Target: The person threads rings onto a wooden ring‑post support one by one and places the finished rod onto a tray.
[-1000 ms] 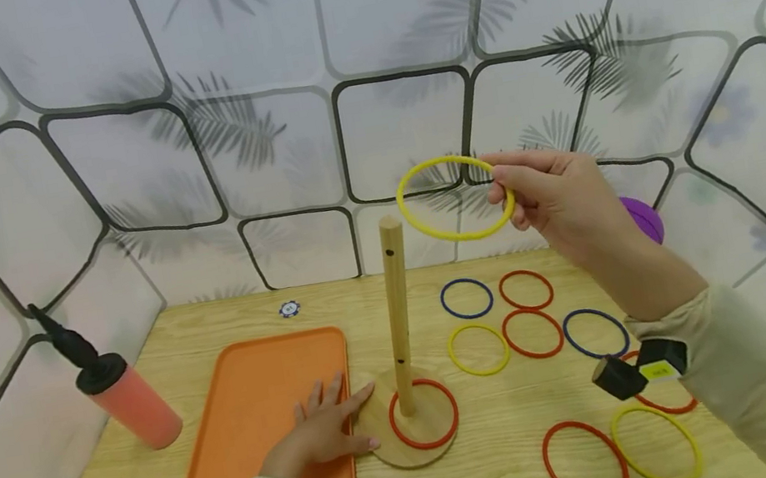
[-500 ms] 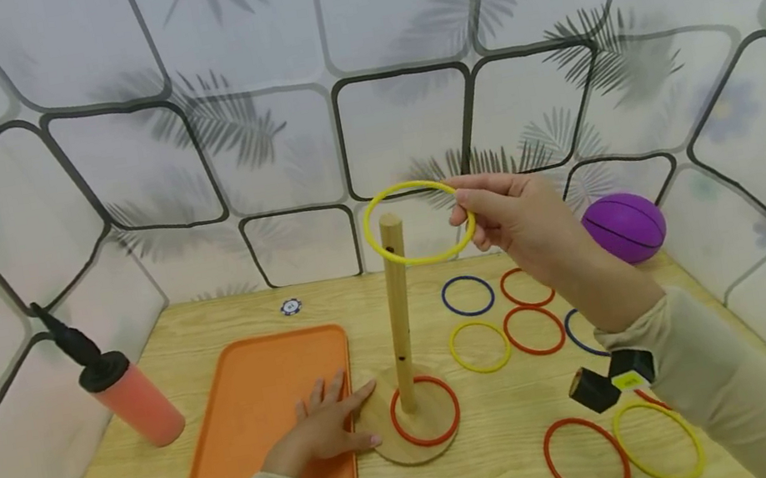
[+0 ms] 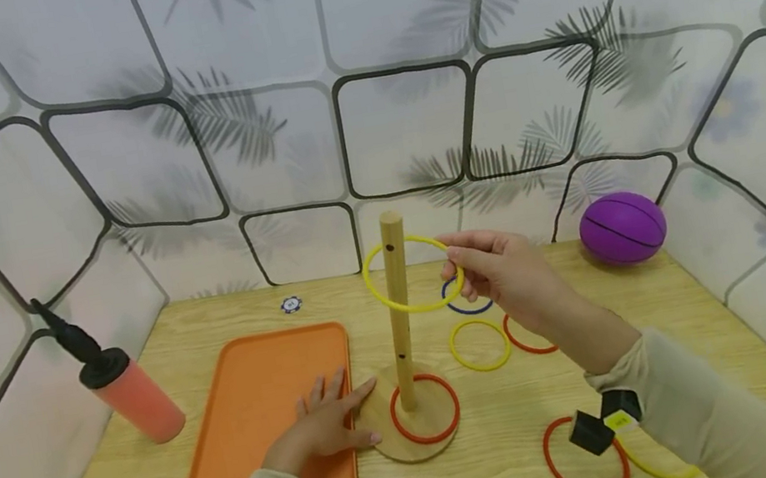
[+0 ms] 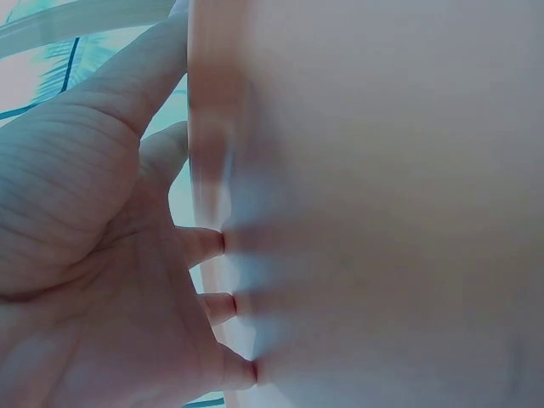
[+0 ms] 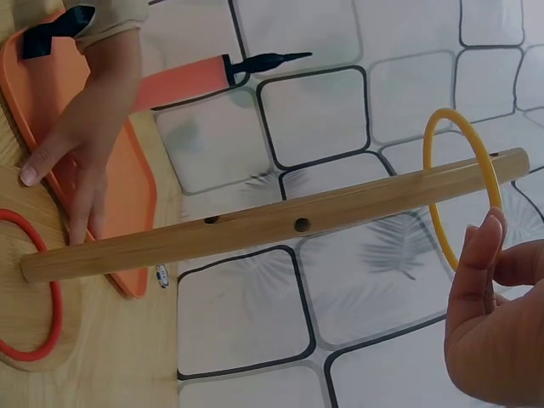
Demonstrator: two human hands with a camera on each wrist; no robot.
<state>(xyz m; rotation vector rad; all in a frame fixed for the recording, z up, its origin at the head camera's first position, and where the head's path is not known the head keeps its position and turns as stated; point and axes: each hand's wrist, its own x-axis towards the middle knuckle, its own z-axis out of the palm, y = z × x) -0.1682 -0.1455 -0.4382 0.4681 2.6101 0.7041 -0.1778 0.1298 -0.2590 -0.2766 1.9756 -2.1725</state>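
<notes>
My right hand (image 3: 502, 266) pinches a yellow ring (image 3: 419, 307) between thumb and fingers. The ring encircles the upper part of an upright wooden post (image 3: 400, 304), below its top, as the right wrist view also shows. Around the post's foot, a red ring (image 3: 401, 430) lies on the round wooden base (image 3: 418, 451). My left hand (image 3: 324, 431) spreads its fingers over the edge of an orange tray (image 3: 251, 405); thumb and index fingertip touch the base's left side. In the left wrist view, the left hand's palm (image 4: 93, 255) faces the camera, with several fingertips on a blurred surface.
Right of the post lie a yellow ring (image 3: 484, 369), a blue ring (image 3: 469, 311) and several others, some partly hidden by the right arm. A purple ball (image 3: 623, 228) sits at the back right. A pink pump (image 3: 141, 406) stands left, and a chip (image 3: 291, 305) lies at the back.
My right hand has moved left and then down, bringing the yellow ring from beside the post's top to around it, below the tip. The left hand has stayed in place.
</notes>
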